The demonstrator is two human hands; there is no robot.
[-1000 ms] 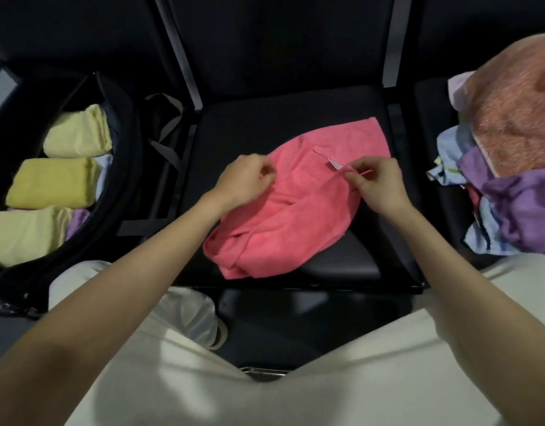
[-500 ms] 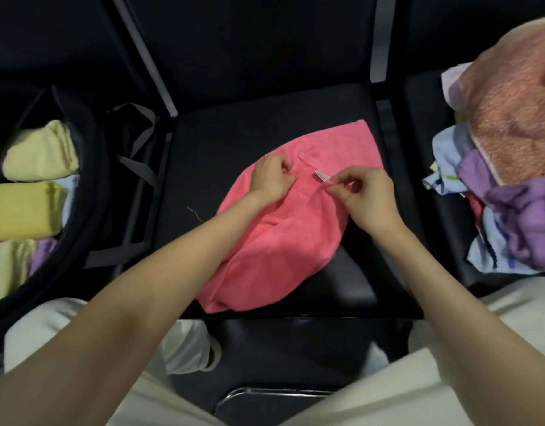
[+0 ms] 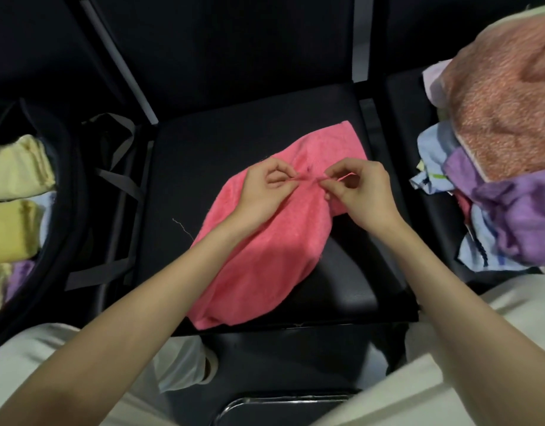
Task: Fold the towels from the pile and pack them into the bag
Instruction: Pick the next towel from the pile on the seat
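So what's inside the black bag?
The bag holds folded yellow towels, with a bit of purple towel beside them. Anything underneath is covered, and its left part is out of view.

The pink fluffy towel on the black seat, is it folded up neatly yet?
Not yet. The pink fluffy towel lies rumpled and bunched on the black seat, while the left hand and right hand pinch a small strip at its top.

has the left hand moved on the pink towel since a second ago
Yes. The left hand has shifted right across the pink towel, away from the towel's left edge, closing on the right hand; the two now pinch the same small strip near the towel's middle.
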